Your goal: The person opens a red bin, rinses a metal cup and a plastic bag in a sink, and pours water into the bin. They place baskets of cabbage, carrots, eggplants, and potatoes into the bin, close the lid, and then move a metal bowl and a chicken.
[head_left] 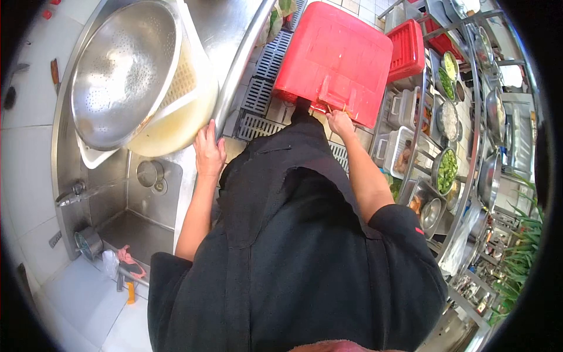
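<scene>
meanwhile the left hand grips the sink's steel rim beside the tilted colander; the right hand is closed on the red crate's near edge, lifted off the floor, not yet set down.

Steel sink counter on the left carries a pale plastic basket with a perforated metal colander nested in it, both tilted over the sink basin; basin bottom shows a drain, faucet at its wall. Floor has grey grate mats with a red crate upside down on them. Wire shelf rack on the right holds metal bowls of green vegetables, white tubs and pans.
</scene>
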